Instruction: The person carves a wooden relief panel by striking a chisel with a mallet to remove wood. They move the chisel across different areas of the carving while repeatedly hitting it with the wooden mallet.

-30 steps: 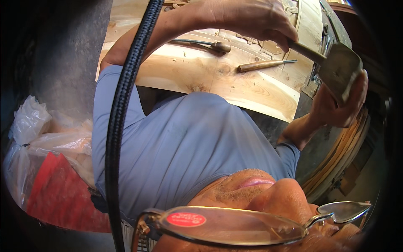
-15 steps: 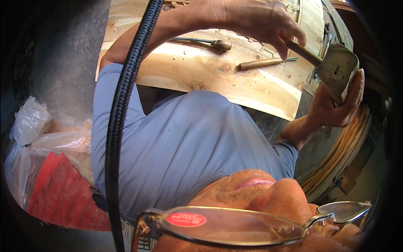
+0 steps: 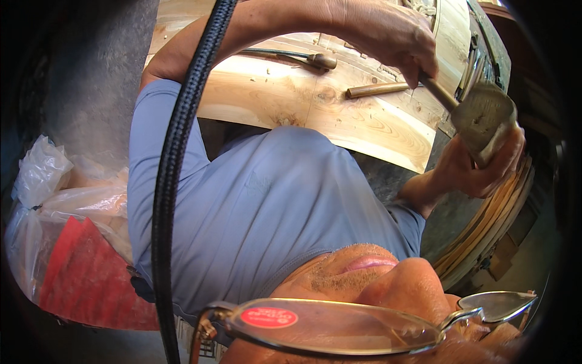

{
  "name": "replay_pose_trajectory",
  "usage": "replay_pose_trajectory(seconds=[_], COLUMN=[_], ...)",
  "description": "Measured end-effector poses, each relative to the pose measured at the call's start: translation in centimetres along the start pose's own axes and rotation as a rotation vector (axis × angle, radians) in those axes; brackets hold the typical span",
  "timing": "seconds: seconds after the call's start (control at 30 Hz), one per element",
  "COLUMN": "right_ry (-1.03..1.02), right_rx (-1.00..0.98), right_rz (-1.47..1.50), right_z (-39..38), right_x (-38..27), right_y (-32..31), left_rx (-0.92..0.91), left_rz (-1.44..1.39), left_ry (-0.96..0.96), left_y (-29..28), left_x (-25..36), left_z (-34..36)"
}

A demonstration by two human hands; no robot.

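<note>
I see the left hand (image 3: 388, 36) gripping a mallet (image 3: 482, 118) handle upper right, the right hand (image 3: 479, 170) cupping its head. Clear plastic bag (image 3: 42, 182), red sheet (image 3: 85, 273) lower left.

Two tools, a chisel (image 3: 376, 90) and a gouge (image 3: 291, 56), lie on the plank (image 3: 364, 124), with bags (image 3: 66, 242) at far left.

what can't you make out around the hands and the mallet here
All in the head view:
- Left hand: fingertips, curled under round the mallet handle.
- Right hand: palm, behind the mallet head.
- Wooden-handled tool on the plank: its tip, behind the left hand.
- Plank's far end: cut off by the top edge.
- Plastic bag: contents blurred.
</note>
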State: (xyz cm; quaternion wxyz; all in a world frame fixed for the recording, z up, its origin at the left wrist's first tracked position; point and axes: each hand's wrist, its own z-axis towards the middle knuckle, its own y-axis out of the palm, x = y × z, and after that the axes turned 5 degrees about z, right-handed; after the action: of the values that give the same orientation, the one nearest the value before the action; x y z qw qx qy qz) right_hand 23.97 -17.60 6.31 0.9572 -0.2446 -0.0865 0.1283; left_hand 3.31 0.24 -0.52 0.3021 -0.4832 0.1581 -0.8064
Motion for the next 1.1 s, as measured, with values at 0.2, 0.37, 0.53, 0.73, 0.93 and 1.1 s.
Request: replay_pose_trajectory(seconds=[0.2, 0.37, 0.53, 0.73, 0.93, 1.1], right_ry=[-0.180, -0.179, 0.189, -0.116, -0.324, -0.279], right_rx=[-0.047, 0.046, 0.462, 0.018, -0.059, -0.073], right_rz=[-0.146, -0.183, 0.317, 0.008, -0.146, -0.216], right_z=[0.4, -0.2, 2.2, 1.2, 1.8, 1.4], right_x=[-0.5, 0.5, -2.0, -1.8, -2.5, -0.8], right_y=[0.8, 0.3, -0.1, 0.0, 0.5, 0.1], left_rx=[-0.045, 0.105, 0.004, -0.058, 0.040, -0.013], left_rz=[-0.082, -0.012, -0.049, -0.079, 0.020, 0.084], left_ry=[-0.147, 0.039, -0.012, -0.027, -0.088, -0.171], left_y=[-1.4, 0.1, 0.0, -0.9, -0.9, -1.7], left_x=[1.1, -0.9, -0.8, -0.7, 0.3, 1.9], left_z=[-0.3, -1.1, -0.6, -0.7, -1.5, -1.9])
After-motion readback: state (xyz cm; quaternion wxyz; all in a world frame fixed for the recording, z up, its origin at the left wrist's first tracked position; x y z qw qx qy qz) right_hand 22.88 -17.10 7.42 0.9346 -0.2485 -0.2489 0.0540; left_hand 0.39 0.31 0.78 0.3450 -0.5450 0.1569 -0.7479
